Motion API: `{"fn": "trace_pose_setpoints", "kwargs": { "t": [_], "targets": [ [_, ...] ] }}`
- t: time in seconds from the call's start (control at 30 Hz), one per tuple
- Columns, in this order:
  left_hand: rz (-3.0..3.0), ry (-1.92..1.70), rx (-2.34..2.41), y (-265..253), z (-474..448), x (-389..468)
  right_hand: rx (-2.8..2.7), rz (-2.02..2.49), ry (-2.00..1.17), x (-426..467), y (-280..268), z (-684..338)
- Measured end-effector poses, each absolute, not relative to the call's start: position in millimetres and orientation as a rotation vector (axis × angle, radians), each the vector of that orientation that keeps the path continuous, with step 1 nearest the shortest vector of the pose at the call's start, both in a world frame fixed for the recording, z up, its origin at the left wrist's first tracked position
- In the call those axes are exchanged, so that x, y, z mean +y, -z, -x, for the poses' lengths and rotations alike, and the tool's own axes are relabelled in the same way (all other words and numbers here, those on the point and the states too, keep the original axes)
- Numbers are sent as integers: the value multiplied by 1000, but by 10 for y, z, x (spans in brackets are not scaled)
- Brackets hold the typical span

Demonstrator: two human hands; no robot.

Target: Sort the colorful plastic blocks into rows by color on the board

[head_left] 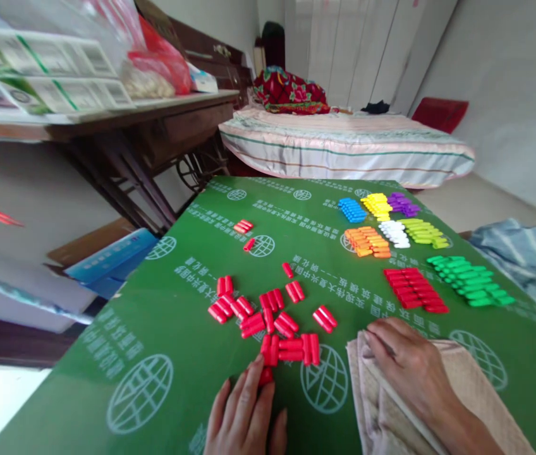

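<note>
My left hand [244, 407] lies low at the front of the green board, its fingers stretched forward and the thumb apart. The fingertips touch a small red plastic piece [266, 377], shaped like a pen cap and partly covered by them. Ahead of it, more red cap-like pieces [250, 325] lie scattered, many in joined or touching pairs. On the right, my right hand [408, 363] rests on a folded beige cloth [471, 392], with curled fingers and thumb closed on its upper left fold.
Sorted groups of cap-like pieces lie at right: red [414, 291], green [469, 280], orange [367, 242], blue [352, 210], yellow, purple, white and lime. A wooden sewing-machine table [154, 126] with boxes and bags stands left. A bed [344, 139] is beyond the green board [164, 328].
</note>
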State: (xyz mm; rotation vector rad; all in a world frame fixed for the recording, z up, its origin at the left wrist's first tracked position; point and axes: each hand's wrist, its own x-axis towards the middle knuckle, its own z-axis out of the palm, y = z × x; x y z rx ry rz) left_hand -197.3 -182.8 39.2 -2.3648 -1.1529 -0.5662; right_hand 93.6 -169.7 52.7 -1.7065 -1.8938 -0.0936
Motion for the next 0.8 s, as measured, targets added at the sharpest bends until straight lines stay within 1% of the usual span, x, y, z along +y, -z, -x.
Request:
{"fn": "trace_pose_setpoints", "kwargs": {
  "t": [0.13, 0.37, 0.63, 0.8],
  "targets": [
    [2365, 568, -1178, -415, 1943, -1850, -1964, 1654, 30, -1597, -604, -800],
    [2371, 555, -1218, -426, 1945, -1874, -2127, 1595, -84, -1275, -904, -417],
    [2363, 532, -1259, -422, 1934, -1911, -2228, 1808, -197, -634, -1059, -123],
    [2362, 551, -1192, -389, 1980, -1873, -2237, 1884, -154, -240, -1060, 109]
  ]
}}
